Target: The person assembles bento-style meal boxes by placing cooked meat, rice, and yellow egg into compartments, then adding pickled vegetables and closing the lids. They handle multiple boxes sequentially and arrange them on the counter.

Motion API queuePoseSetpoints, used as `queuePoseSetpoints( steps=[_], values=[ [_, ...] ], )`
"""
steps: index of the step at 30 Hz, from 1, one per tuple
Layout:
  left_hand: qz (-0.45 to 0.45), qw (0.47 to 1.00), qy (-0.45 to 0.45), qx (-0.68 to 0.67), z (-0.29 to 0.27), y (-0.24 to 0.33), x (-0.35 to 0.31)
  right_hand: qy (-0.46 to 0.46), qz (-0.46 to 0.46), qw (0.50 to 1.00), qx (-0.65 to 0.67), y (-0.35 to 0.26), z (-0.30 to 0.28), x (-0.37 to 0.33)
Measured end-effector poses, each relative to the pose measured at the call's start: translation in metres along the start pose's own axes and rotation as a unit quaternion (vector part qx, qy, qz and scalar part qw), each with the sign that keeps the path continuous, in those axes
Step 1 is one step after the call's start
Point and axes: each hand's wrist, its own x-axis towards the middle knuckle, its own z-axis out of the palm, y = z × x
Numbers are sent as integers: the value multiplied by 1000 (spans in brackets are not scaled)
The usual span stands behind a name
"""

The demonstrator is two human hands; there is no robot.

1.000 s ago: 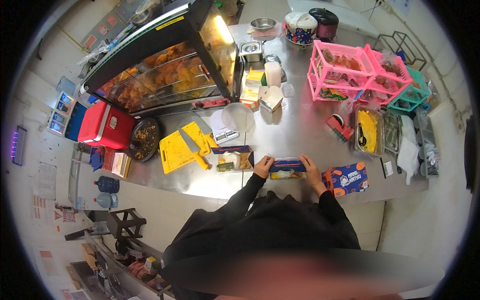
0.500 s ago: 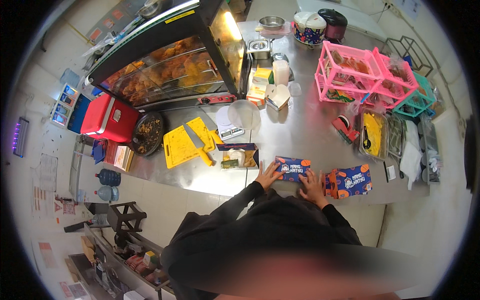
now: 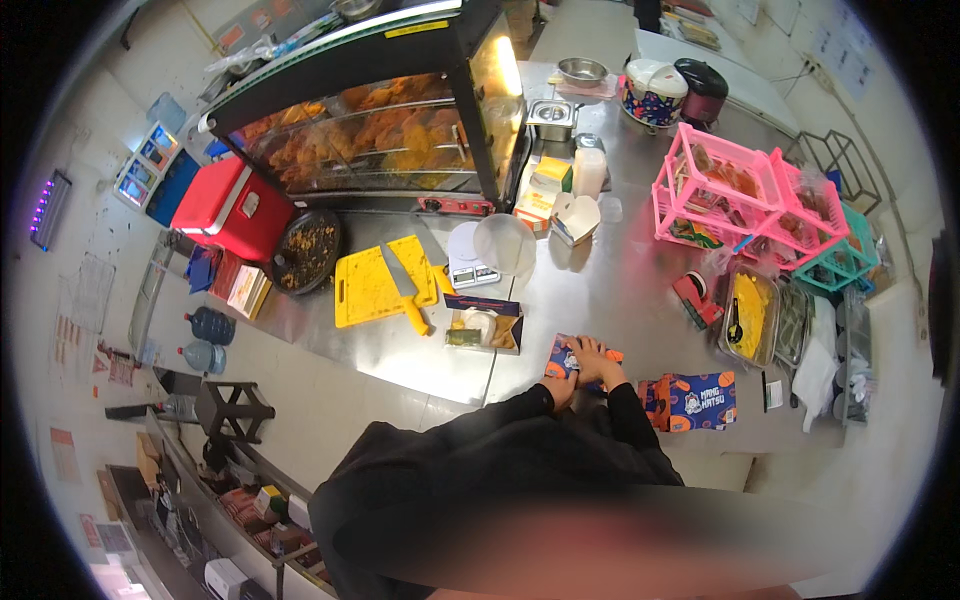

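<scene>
A flat blue and orange printed cardboard box (image 3: pixel 559 352) lies on the steel counter in front of me. My right hand (image 3: pixel 596 362) rests across its top, fingers stretched out and pointing away from me. Close beside it, my left hand (image 3: pixel 560 388) touches the box's near edge; most of its fingers are hidden. To the right lies a stack of similar flat boxes (image 3: pixel 700 402). On the left stands an opened box (image 3: pixel 484 325) holding a wrapped white portion, something green and other food.
A yellow cutting board (image 3: pixel 360 290) with a knife (image 3: pixel 402 285) lies left, near a kitchen scale (image 3: pixel 473 272). The glass warming cabinet (image 3: pixel 400 140) stands behind. Pink baskets (image 3: pixel 715 215), a red tape dispenser (image 3: pixel 697 302) and a tub of yellow food (image 3: pixel 750 315) occupy the right.
My hands have moved together over the box, the right crossing leftward onto its top and the left drawing to its near edge. The whole view has shifted slightly.
</scene>
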Motion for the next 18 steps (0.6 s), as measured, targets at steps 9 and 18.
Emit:
queuePoseSetpoints(
  steps=[9, 18],
  values=[
    [-24, 999, -42, 21, 34, -16, 8, -83, -42, 995, 43, 10, -20, 2],
    [-19, 1000, -6, -8, 56, -4, 31, -48, 12, 999, 1, -14, -19, 3]
  ],
)
